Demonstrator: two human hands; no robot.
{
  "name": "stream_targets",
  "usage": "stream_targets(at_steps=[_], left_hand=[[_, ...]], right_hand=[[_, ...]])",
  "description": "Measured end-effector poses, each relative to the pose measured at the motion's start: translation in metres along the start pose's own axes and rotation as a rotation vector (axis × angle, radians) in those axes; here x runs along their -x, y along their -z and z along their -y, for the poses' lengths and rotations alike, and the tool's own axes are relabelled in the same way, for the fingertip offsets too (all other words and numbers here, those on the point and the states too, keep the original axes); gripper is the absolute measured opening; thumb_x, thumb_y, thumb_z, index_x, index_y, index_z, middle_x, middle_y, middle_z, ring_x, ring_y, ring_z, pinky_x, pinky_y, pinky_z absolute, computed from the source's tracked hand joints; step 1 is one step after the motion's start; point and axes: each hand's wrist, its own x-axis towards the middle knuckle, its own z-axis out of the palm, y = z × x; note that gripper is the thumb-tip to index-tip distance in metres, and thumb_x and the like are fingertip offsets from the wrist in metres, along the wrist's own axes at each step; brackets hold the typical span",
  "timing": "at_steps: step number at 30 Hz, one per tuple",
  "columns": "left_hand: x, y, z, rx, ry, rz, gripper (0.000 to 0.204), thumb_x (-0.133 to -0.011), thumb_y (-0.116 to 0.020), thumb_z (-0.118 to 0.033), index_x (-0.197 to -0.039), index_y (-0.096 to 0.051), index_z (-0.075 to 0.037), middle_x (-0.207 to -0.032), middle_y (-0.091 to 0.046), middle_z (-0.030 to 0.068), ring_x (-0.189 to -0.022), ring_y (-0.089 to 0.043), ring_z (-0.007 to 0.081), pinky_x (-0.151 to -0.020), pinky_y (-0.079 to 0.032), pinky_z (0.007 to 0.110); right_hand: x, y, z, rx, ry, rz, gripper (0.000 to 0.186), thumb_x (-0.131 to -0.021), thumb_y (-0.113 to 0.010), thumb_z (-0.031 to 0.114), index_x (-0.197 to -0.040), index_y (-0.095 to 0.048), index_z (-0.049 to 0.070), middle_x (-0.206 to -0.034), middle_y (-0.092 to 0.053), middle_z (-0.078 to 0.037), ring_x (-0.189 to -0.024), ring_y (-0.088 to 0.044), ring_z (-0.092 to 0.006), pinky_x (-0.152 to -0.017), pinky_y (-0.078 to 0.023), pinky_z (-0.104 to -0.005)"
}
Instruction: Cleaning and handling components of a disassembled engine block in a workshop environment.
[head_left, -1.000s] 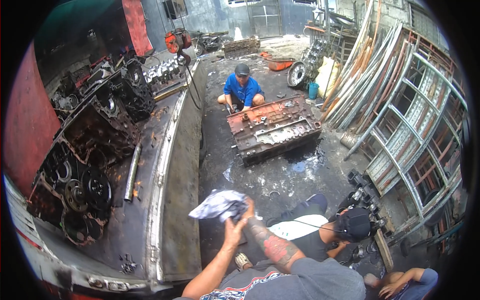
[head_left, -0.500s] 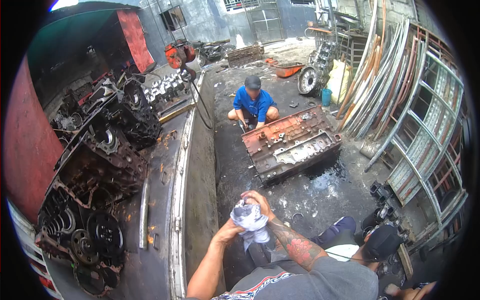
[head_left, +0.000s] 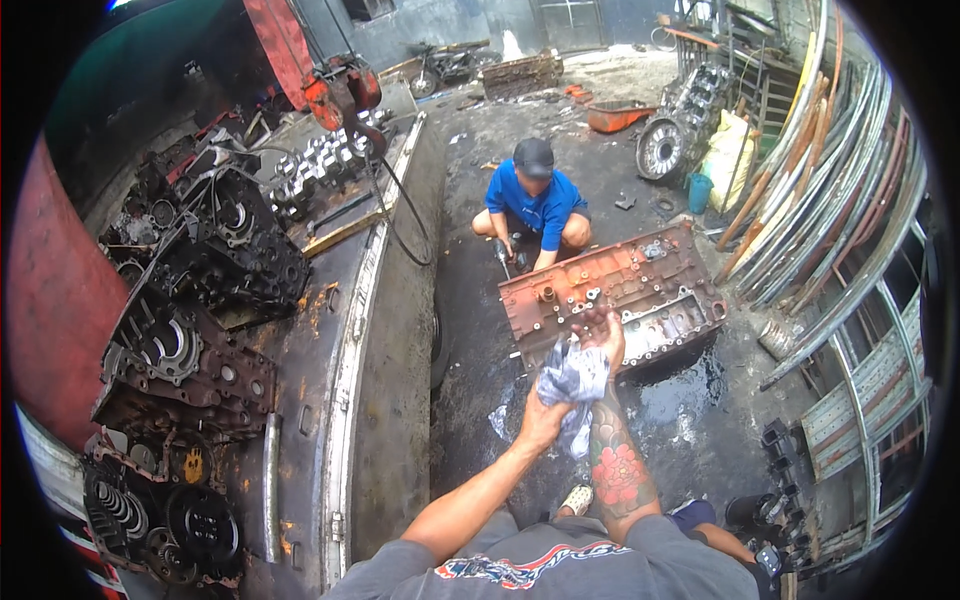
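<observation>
My left hand (head_left: 545, 412) is closed round a crumpled white-and-grey cloth (head_left: 577, 380), pressing it against the wrist and palm of my right hand. My right hand (head_left: 600, 338) is turned palm up, its dark-stained fingers apart and slightly curled, just beyond the cloth. In the view both hands overlap the near side of a large rusty engine block (head_left: 615, 270) lying on the ground. A person in a blue shirt and dark cap (head_left: 530, 195) squats behind the block, holding what looks like a metal tool.
At left, engine blocks (head_left: 200, 340) sit on a steel platform (head_left: 300, 400), under a red hoist hook (head_left: 340, 95). At right are bent pipes (head_left: 830, 200), a metal frame (head_left: 865, 400) and a blue bucket (head_left: 700, 192). Another person (head_left: 720, 535) is partly visible at lower right.
My hands have moved forward and to the right. My right hand has opened out, palm up, from being wrapped round the cloth. The view has shifted, showing less of the lower-right person.
</observation>
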Motion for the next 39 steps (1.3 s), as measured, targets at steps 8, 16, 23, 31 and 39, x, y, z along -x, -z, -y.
stream_targets(at_steps=[8, 16, 23, 31, 39], left_hand=[[-0.089, 0.008, 0.065, 0.052, 0.295, -0.182, 0.030, -0.080, -0.058, -0.008, -0.109, -0.060, 0.000, -0.100, -0.065, 0.0060, -0.089, -0.060, 0.0154, -0.079, -0.047, 0.029], [-0.154, 0.026, 0.146, 0.184, 0.752, 0.426, 0.033, -0.080, -0.061, -0.016, -0.109, -0.059, -0.001, -0.096, -0.065, 0.0059, -0.081, -0.061, 0.0153, -0.076, -0.049, 0.030], [-0.168, 0.025, 0.083, 0.064, 0.479, 0.914, 0.054, -0.079, -0.061, -0.023, -0.127, -0.050, -0.003, -0.124, -0.056, 0.0095, -0.110, -0.050, 0.0189, -0.102, -0.032, 0.034], [-0.305, 0.033, 0.081, 0.424, 0.412, 0.493, 0.036, -0.081, -0.058, -0.022, -0.111, -0.057, -0.003, -0.103, -0.062, 0.0038, -0.092, -0.056, 0.0134, -0.086, -0.045, 0.028], [-0.294, 0.092, 0.093, 1.048, 1.056, 1.026, 0.036, -0.091, -0.050, -0.037, -0.110, -0.062, -0.009, -0.092, -0.068, 0.0013, -0.081, -0.064, 0.0135, -0.078, -0.051, 0.031]], right_hand=[[0.010, 0.045, -0.018, -0.046, -0.056, 0.020, 0.044, -0.091, -0.047, 0.026, -0.127, -0.044, 0.000, -0.125, -0.051, -0.012, -0.121, -0.042, -0.0216, -0.103, -0.029, -0.0348], [0.040, 0.108, 0.030, 0.405, -0.007, -0.443, 0.047, -0.092, -0.048, 0.031, -0.129, -0.041, 0.002, -0.134, -0.043, -0.017, -0.125, -0.040, -0.0317, -0.107, -0.030, -0.0441], [-0.064, 0.103, 0.020, -0.163, 0.580, -0.708, 0.050, -0.088, -0.049, 0.037, -0.123, -0.047, 0.001, -0.128, -0.048, -0.021, -0.122, -0.045, -0.0335, -0.103, -0.038, -0.0487], [-0.133, -0.001, -0.046, 0.091, 0.684, -0.002, 0.041, -0.091, -0.045, 0.032, -0.110, -0.056, -0.003, -0.112, -0.058, -0.018, -0.111, -0.051, -0.0315, -0.101, -0.037, -0.0438], [-0.227, -0.145, -0.058, -0.071, 0.465, 0.001, 0.033, -0.092, -0.046, 0.030, -0.112, -0.052, 0.004, -0.111, -0.054, -0.013, -0.106, -0.053, -0.0295, -0.094, -0.041, -0.0474]])
